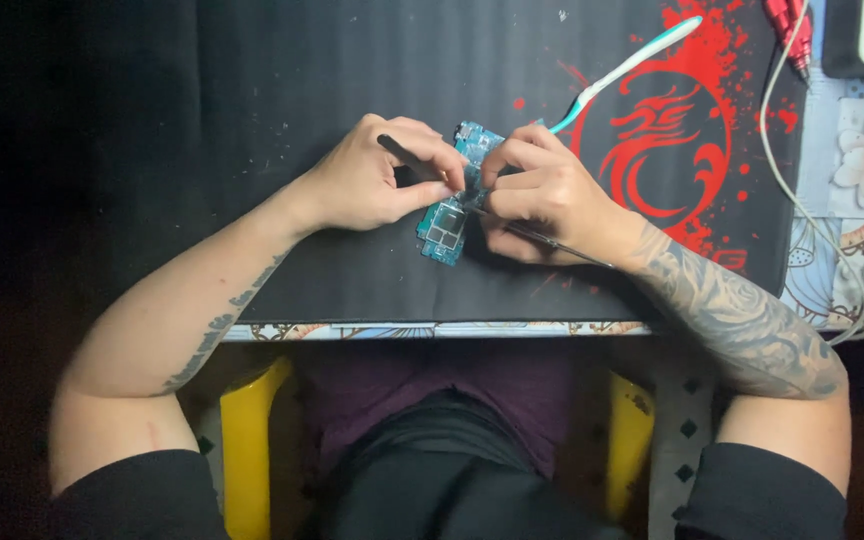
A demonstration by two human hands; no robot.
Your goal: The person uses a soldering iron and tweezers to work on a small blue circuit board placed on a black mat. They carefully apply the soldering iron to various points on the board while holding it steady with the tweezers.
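1. my right hand (542,195) pinches a thin metal tool (542,238), its handle trailing to four o'clock.
2. my left hand (367,185) grips a dark slim tool (402,157).
3. between them, both touching it, lies the small blue-green circuit board (444,232) on the black mat (252,120).
4. at one o'clock, a teal-and-white flexible light stick (632,62).

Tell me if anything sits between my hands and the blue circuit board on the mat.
Nothing visible does. The left hand and right hand both already touch the blue circuit board on the black mat. The left hand holds a dark tool; a thin metal tool lies under the right hand. The white and teal strip lies clear beyond.
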